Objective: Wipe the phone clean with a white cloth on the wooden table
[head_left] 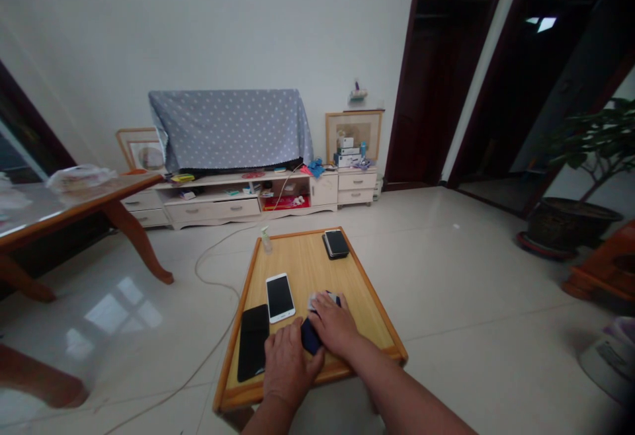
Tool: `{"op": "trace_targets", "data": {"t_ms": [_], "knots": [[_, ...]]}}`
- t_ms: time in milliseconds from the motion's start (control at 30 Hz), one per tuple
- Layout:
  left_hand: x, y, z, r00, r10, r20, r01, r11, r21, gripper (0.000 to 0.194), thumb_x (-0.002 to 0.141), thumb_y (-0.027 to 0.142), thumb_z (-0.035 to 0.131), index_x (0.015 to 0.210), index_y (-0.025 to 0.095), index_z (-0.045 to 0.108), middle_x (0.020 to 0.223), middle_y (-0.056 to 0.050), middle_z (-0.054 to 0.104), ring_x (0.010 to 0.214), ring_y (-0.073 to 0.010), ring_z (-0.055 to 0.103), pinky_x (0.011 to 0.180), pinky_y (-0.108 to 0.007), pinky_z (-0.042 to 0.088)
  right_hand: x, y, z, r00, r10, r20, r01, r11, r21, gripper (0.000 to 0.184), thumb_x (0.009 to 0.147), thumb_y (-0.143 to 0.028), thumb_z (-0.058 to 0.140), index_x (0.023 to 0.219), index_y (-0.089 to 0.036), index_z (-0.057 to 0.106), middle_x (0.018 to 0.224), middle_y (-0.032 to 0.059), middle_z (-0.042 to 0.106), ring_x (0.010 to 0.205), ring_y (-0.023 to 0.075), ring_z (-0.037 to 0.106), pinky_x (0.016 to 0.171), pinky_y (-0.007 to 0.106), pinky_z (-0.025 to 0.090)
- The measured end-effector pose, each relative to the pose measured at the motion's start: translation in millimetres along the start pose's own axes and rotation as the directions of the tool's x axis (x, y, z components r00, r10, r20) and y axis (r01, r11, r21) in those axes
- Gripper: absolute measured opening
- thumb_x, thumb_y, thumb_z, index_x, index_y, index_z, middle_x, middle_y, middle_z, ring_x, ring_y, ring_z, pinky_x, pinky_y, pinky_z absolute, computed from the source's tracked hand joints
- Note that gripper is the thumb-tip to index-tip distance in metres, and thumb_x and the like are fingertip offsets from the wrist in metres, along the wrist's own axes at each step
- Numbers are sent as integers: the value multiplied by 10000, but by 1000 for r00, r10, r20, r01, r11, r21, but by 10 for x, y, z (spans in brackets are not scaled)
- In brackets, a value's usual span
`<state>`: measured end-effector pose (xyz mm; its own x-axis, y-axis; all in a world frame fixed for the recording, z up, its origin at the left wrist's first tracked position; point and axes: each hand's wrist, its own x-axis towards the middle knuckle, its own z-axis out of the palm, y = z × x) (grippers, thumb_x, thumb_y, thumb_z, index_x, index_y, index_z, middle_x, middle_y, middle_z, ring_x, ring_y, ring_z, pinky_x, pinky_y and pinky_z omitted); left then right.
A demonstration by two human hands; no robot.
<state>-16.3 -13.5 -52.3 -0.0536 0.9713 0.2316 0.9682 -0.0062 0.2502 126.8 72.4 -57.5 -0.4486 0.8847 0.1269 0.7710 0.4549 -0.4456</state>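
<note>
A dark blue cloth point(311, 338) with a pale grey part lies bunched on the small wooden table point(297, 250). My right hand point(333, 321) is over it, its fingers bent on the grey part and hiding much of it. At the cloth's near left edge is my left hand point(288, 363), thumb against the blue part and fingers close together. Just left of that hand, a large black phone point(253, 342) lies flat. A white phone with a dark screen point(280, 298) lies beyond it. Near the table's far right corner sits a stack of phones point(336, 243).
A small clear spray bottle point(266, 241) stands at the table's far left corner. A cable point(218, 281) runs over the floor to the left. Beyond is a low white cabinet point(213, 210). A larger wooden table point(133, 187) stands left, a potted plant point(570, 220) right.
</note>
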Motion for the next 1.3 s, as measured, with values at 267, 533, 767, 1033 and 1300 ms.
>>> {"op": "trace_targets", "data": {"t_ms": [267,533,767,1033,1300], "knots": [[16,20,15,999,-41,32,40,999,23,621,837,478,599,1362,156,520,1281,-150,658,1209,-295,568,1068,-438,312,-267,3,-65,999,-28,27,28,1000,7,481,1057,-405,359,1451,-189,534,1546,126,478,1479,266,360,1241,488,155],[-23,62,17,999,-14,-38,15,1000,28,580,856,485,578,1334,160,533,1252,-147,671,1199,-292,584,1056,-429,321,-375,180,-303,999,-12,50,13,1000,-26,466,1075,-389,292,1379,-221,603,1515,103,523,1455,241,401,1240,505,120],[-5,60,30,999,-33,3,33,999,7,624,841,443,593,1374,132,502,1301,-151,648,1232,-291,559,1075,-438,299,-483,78,-289,995,-73,72,75,997,-22,463,1067,-415,326,1346,-197,624,1481,126,555,1423,259,439,1233,492,150],[11,43,45,998,-57,11,57,998,6,677,847,493,589,1419,153,467,1313,-161,642,1266,-299,535,1080,-424,300,-405,61,-352,990,-110,93,111,994,-10,452,1083,-386,293,1241,-227,686,1404,98,625,1368,245,496,1225,522,152],[14,3,20,995,-71,76,73,997,-26,660,816,302,574,1447,169,435,1327,-153,635,1259,-280,536,1085,-430,283,-493,-162,-252,966,-225,126,221,974,49,461,1075,-423,306,1301,-220,652,1397,105,628,1364,246,503,1229,513,169]]}}
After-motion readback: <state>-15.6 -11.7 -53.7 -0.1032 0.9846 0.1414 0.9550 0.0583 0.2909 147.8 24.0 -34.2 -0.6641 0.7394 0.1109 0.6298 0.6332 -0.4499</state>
